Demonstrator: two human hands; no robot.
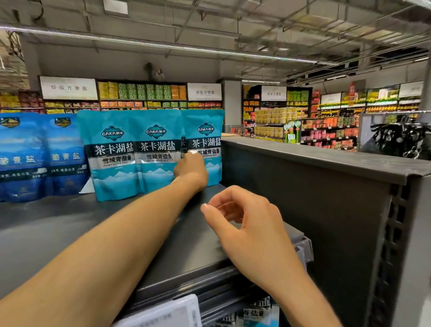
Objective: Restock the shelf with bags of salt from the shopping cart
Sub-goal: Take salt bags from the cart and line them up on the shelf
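Three teal salt bags (155, 153) upright on shelf (47, 227), left hand (191, 169) touching, two blue bags (27, 157)

Head camera, single view: faces forward over top shelf (47, 227), close; store aisles beyond.

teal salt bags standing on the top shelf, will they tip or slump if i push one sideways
Likely to tip: the teal salt bags stand upright on narrow bases, leaning on each other. Probably soft, not stiff: their faces look slightly creased. The glossy film may slide easily on the smooth dark shelf. The left hand touches the rightmost bag.
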